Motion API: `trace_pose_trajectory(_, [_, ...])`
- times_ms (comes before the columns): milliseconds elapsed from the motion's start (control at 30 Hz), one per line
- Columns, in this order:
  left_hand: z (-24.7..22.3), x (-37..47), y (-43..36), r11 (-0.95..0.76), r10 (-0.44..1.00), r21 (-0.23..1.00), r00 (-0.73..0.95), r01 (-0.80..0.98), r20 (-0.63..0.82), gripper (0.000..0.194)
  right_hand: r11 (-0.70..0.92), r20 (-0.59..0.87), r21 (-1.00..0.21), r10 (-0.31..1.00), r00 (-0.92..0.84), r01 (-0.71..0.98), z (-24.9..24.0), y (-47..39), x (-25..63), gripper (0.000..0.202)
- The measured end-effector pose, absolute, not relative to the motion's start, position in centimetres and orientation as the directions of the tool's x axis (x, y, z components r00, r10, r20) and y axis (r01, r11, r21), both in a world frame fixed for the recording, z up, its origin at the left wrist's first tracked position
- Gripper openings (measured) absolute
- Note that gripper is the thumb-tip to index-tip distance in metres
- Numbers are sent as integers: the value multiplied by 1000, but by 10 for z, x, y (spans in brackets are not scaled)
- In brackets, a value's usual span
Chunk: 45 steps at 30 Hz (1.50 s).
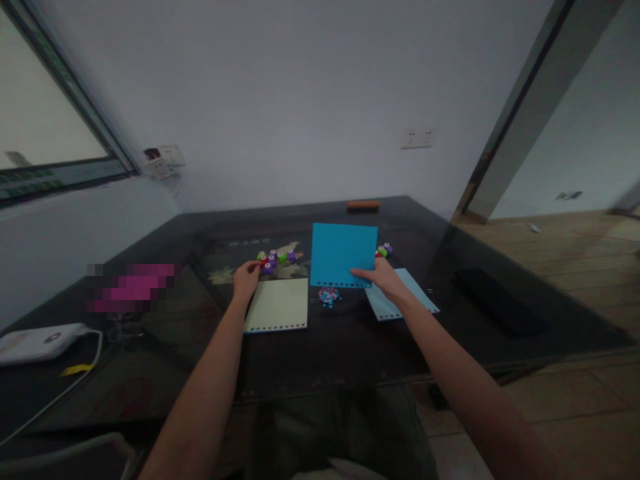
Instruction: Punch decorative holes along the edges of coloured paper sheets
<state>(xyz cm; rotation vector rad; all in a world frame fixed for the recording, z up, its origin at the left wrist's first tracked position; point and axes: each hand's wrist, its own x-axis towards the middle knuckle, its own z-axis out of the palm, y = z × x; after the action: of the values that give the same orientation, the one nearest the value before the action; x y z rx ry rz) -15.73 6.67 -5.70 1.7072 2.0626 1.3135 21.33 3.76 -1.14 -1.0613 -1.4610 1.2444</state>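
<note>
- Two bare hands in view, one counter [320, 363]; landmark for all places: the cream paper [280, 303].
- One blue sheet [344, 250], raised above the counter, to the right of the cream paper and a little farther back; one row of punched holes along its lower edge.
- One right hand [384, 275]: fingers closed on the lower right corner of the blue sheet, thumb across its front face.
- One left hand [246, 279]: just behind the far left corner of the cream paper, fingers drawn together at the red figure; cannot tell whether they grip it or merely touch.
- About seven eyed figures [273, 261] in the group behind the cream paper: two green, one red, four purple by my count; overlap makes this uncertain.
- At least three more figures [383, 251], well to the right of the cream paper: green, purple and red, partly hidden.
- One light-blue paper [382, 308], right of the cream paper, beneath the right forearm; one row of holes along its near edge.
- One heap of paper bits [329, 296], blue, pink and white, just right of the cream paper; pieces too small to count.
- One brown bar [363, 205], far behind and right of the cream paper.
</note>
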Motion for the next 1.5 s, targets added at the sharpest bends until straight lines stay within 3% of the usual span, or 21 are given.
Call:
trace_pose_trajectory(233, [-59, -157, 73, 26, 822, 748, -440, 664, 362, 27, 112, 106, -994, 971, -213, 18, -4, 33, 213, 47])
trace_pose_trajectory(500, [-51, -166, 91, 70, 858, 701, -402, 710, 321, 27, 105, 95, -994, 971, -221, 34, -7, 37, 213, 49])
trace_pose_trajectory(767, [-53, -172, 104, 157, 901, 633, -373, 758, 223, 41, 153, 142, -988, 963, -231, 28, -13, 39, 214, 49])
trace_pose_trajectory(1000, [-53, -173, 108, 183, 901, 640, -388, 746, 194, 40, 157, 146, -987, 962, -229, 29, -12, 38, 213, 49])
trace_pose_trajectory(1333, [-50, -169, 88, 19, 886, 712, -341, 702, 313, 31, 114, 110, -993, 969, -223, 4, -10, 37, 213, 47])
trace_pose_trajectory(1500, [-41, -166, 74, -66, 796, 819, -465, 569, 387, 29, 100, 101, -995, 972, -212, -15, -9, 37, 212, 48])
